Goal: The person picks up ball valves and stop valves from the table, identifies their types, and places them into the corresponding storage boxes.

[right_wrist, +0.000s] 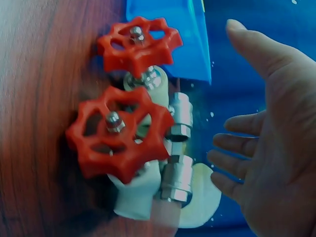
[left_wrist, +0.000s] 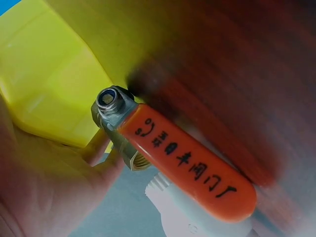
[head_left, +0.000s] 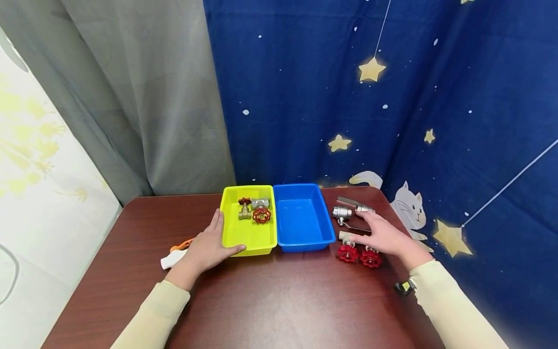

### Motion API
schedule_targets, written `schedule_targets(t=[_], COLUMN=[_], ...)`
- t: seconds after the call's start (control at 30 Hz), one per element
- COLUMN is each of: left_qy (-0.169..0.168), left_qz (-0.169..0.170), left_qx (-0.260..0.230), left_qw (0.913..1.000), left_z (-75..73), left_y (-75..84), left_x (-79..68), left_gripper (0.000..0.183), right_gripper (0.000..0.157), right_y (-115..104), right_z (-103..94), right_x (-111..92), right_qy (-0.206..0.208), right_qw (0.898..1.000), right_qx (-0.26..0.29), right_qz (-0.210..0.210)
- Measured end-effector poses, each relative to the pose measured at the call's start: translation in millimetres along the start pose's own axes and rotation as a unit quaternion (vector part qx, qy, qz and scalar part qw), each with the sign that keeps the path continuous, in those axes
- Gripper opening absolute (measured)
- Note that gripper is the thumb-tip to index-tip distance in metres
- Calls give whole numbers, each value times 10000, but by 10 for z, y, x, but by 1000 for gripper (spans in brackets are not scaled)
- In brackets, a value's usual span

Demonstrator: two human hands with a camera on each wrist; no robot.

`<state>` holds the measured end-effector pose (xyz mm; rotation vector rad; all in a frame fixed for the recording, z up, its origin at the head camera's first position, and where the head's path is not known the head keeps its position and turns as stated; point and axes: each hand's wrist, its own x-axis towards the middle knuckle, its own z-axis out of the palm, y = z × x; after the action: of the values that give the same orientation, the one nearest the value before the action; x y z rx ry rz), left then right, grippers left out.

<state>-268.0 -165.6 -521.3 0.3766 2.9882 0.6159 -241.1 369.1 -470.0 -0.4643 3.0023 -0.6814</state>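
Note:
My left hand (head_left: 207, 249) rests at the near left corner of a yellow tray (head_left: 233, 237), fingers along its left side and thumb at its front rim. Beside that hand lie a brass ball valve with an orange lever (left_wrist: 185, 163) and a white plastic piece (left_wrist: 190, 212), partly hidden in the head view. My right hand (head_left: 385, 235) is held with fingers extended over the right-hand group, gripping nothing. This group has two metal ball valves (head_left: 342, 212) with levers and two pale valves with red handwheels (right_wrist: 121, 131).
A brass valve (head_left: 245, 212) and a grey metal valve with a red handwheel (head_left: 261, 215) lie in the yellow tray. Against its right side stands a blue tray (head_left: 301, 218). Curtains (head_left: 296, 97) hang behind the brown table (head_left: 279, 300).

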Motion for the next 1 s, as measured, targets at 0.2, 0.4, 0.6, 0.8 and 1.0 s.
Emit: schedule_targets(t=[0.2, 0.4, 0.6, 0.8, 1.0], left_qy=[-18, 14, 2, -24, -34], left_qz=[4, 31, 2, -4, 4], left_qx=[6, -46, -23, -45, -33], left_qw=[10000, 10000, 10000, 10000, 10000], left_z=[-5, -4, 6, 10, 8], left_y=[-4, 9, 1, -1, -5], left_x=[2, 12, 16, 16, 16], left_gripper=[142, 139, 139, 139, 139], right_gripper=[103, 103, 105, 103, 100], right_y=[6, 84, 161, 243, 283], right_z=[-47, -9, 57, 150, 221], right_x=[-84, -154, -168, -173, -178], right_qy=[-269, -731, -1043, -1125, -1047], right_qw=[9978, 9942, 9910, 9888, 9892], right_qx=[-588, -750, -765, -906, -931], right_qz=[149, 228, 334, 375, 422])
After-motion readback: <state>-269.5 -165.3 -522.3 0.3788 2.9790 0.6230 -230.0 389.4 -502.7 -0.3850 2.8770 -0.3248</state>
